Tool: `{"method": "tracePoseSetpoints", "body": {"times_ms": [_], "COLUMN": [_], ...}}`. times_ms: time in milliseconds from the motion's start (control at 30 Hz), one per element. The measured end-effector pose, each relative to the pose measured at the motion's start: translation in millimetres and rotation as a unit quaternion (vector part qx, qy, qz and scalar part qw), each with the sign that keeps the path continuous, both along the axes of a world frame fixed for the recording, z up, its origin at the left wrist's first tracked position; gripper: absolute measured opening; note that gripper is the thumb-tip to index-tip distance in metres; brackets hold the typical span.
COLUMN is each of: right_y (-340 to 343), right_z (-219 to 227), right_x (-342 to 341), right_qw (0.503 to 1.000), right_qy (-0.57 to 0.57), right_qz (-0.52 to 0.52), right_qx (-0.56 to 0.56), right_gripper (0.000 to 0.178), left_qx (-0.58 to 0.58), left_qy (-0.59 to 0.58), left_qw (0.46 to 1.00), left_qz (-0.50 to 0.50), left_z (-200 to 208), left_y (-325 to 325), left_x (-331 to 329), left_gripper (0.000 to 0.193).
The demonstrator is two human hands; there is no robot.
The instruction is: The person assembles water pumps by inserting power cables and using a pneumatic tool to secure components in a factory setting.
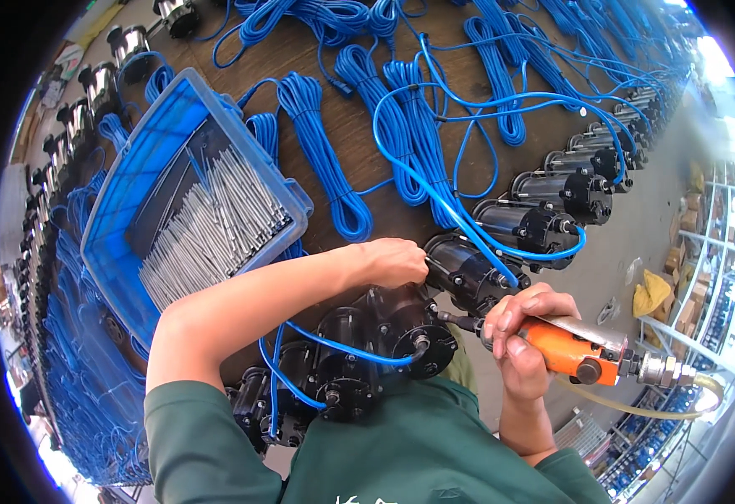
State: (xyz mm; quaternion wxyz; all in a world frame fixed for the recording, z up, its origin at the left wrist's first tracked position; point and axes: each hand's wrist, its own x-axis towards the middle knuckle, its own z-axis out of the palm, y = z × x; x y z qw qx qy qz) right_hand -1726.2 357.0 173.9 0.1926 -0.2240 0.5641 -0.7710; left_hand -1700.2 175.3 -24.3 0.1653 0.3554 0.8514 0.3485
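Note:
My right hand [523, 323] grips an orange air screwdriver [564, 349] with a metal tail fitting. Its bit [460, 321] points left and meets the rim of a black end cap [426, 344] on a shiny cylinder [388, 307]. The cylinder lies on its side, with a blue cable coming out of the cap's middle. My left hand [394, 262] is closed at the far side of this cylinder, next to a neighbouring black-capped cylinder [468, 273]. Its fingertips, and anything they hold, are hidden.
Left of my arm stands a blue bin [103, 244] with many thin metal rods [216, 218]. Tied blue cable coils [321, 155] cover the brown table [334, 92]. More cylinders [564, 193] line its right edge. A clear air hose [636, 412] loops from the screwdriver. Shelving [720, 277] stands at right.

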Motion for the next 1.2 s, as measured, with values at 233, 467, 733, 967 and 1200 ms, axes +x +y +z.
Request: {"method": "tracePoseSetpoints", "body": {"times_ms": [233, 467, 733, 967, 1200], "right_y": [-0.3, -5.7, 1.6, -4.5, -9.4], "right_z": [-15.2, -19.1, -35.1, -27.0, 53.3], "right_x": [5.3, 10.3, 10.6, 17.9, 57.8], "right_qw": [0.990, 0.975, 0.986, 0.983, 0.989], "right_qy": [0.091, 0.174, 0.137, 0.146, 0.128], "right_qz": [0.058, 0.086, 0.079, 0.087, 0.079], "right_qx": [0.092, 0.110, 0.057, 0.073, -0.004], "right_gripper": [0.024, 0.025, 0.028, 0.031, 0.027], "left_qx": [0.004, -0.004, -0.048, -0.021, 0.006], "left_qy": [0.015, 0.038, -0.056, -0.084, -0.022], "left_qw": [0.999, 0.998, 0.985, 0.976, 0.983], "left_qz": [0.031, 0.047, 0.158, 0.198, 0.180], "left_z": [-7.3, -15.0, 2.7, 5.6, -15.7], "left_y": [-0.7, 4.3, -19.0, -26.1, -26.5], "left_x": [17.8, 25.8, 47.7, 92.6, 99.7], "left_gripper": [0.015, 0.013, 0.016, 0.010, 0.012]}}
